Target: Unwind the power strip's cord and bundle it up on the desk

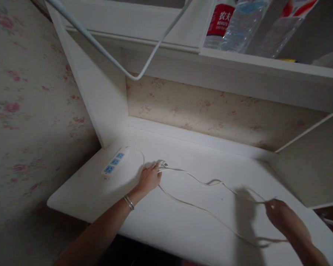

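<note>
My left hand [150, 176], with bracelets at the wrist, is closed on the white power cord near its plug [163, 163], low over the desk. Off to the right, my right hand [280, 212] grips another stretch of the same power cord [194, 176], and its fingers are partly blurred. Between the hands the cord runs in two loose strands, one behind and one nearer the front edge. To the left of my left hand lies a white power strip [113, 164] with blue sockets. A thin length of cord leads from its far end toward my left hand.
The white desk [183, 225] has a side panel [102, 85] at left and a raised back edge. Overhead, a shelf [266, 61] holds plastic bottles [219, 22]. A thick pale cable [133, 77] hangs down in front of it. Floral wallpaper [24, 111] covers the left wall.
</note>
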`<state>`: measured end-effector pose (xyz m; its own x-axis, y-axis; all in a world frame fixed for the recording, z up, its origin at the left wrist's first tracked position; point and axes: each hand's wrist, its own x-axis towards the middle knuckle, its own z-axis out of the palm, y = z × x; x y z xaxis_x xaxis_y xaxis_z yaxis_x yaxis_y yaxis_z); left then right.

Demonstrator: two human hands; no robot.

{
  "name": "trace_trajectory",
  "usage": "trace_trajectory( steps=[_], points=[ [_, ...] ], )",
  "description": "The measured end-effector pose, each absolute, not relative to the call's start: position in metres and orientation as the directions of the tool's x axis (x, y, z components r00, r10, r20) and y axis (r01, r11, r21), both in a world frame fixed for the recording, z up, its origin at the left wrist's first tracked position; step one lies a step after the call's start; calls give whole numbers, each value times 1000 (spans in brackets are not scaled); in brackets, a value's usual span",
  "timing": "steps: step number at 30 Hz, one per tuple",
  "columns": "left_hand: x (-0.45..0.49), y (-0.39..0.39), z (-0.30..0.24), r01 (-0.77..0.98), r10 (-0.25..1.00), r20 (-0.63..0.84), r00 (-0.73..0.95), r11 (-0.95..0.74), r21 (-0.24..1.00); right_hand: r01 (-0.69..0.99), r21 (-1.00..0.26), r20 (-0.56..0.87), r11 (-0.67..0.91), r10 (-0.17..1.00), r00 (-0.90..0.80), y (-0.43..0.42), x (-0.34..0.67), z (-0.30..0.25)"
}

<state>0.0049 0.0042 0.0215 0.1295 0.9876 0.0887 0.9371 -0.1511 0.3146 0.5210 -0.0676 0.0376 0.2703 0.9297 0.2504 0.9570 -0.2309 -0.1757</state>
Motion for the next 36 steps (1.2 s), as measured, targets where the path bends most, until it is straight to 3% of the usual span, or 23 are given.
trace_trajectory(
  steps=[1,4,6,10,13,16,18,24,27,30,36],
  points=[
    [7,0,21,927,985,92,143,-166,336,968,-178,173,-174,963,205,-60,496,38],
    [14,-15,21,896,981,99,169,-194,398,953,-184,121,-241,956,266,-45,407,46],
    [17,-24,22,881,979,105,173,-201,428,929,-327,69,-174,976,207,-42,346,53],
    [20,-40,24,842,973,134,190,-232,488,824,-554,-96,122,973,-208,-32,250,52],
    [18,-48,24,790,953,176,246,-302,533,863,-451,-155,226,933,-326,-16,210,39],
    [12,-51,22,782,944,202,261,-330,528,920,-309,-106,241,952,-285,-2,197,29],
    [5,-50,21,811,949,197,248,-314,493,926,-299,-69,232,962,-263,3,202,28],
    [-15,-33,21,862,928,252,273,-353,365,798,-527,131,291,956,-263,-9,237,64],
    [-20,-14,23,863,900,323,293,-394,315,753,-566,200,336,942,-271,-20,248,91],
    [-29,9,22,900,919,287,271,-348,264,737,-572,251,360,932,-261,-28,258,113],
    [-48,36,17,935,949,237,210,-266,236,671,-697,262,252,961,-89,-25,287,122]
  ],
)
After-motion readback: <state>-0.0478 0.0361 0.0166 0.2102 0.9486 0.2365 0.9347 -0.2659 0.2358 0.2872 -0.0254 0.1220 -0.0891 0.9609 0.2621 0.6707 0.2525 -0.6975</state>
